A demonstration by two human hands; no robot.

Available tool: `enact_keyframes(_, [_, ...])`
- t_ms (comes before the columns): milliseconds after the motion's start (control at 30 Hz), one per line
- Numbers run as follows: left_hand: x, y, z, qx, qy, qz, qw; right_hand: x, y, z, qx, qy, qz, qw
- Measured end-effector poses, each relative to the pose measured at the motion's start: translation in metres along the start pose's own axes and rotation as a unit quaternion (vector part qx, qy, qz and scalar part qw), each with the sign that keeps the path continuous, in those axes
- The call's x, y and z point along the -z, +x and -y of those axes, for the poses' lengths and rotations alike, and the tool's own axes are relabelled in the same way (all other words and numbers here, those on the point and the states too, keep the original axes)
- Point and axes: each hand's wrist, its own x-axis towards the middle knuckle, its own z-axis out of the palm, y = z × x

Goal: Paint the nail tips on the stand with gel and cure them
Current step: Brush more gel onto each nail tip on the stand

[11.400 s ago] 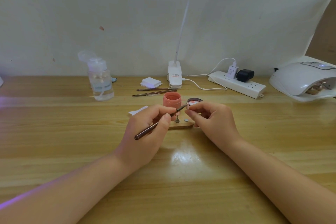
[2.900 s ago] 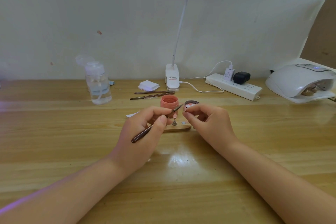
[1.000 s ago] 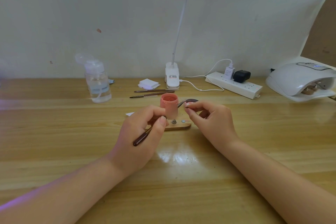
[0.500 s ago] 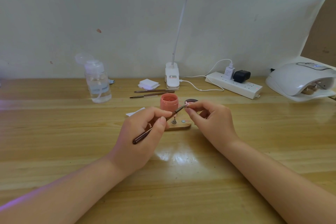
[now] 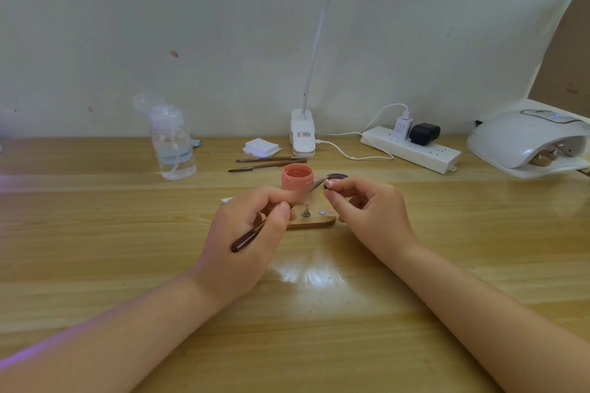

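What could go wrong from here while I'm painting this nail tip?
The open gel jar stands just behind the left hand holding the brush; a nudge could tip it. The right hand pinches the small nail tip at its fingertips, so wet gel may smear onto skin, or the tip may slip. Loose brushes behind the jar could roll if bumped.

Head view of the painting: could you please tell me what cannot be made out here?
- Small nail tip: mostly covered by the right hand; coating unreadable.
- Dark brown brush: bristles too small; shaft hidden inside the left hand.
- White curing lamp: cut by right edge; interior shadowed.
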Motion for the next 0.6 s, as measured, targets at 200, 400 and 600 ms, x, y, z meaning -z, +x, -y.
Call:
enact_keyframes(200, [0.0002,0.0000,0.0017,-0.003,0.025,-0.005,1.000,-0.0001,-0.0008,0.0010,-0.004,0.003,0.005,1.000])
enact_keyframes(400, [-0.0005,0.0013,-0.0004,-0.013,0.022,0.009,1.000,-0.0007,-0.0008,0.0004,-0.006,0.003,0.003,1.000])
enact_keyframes(600, [-0.0001,0.0002,0.0032,-0.002,0.029,-0.001,1.000,-0.0010,-0.0010,0.0002,-0.004,-0.006,0.003,1.000])
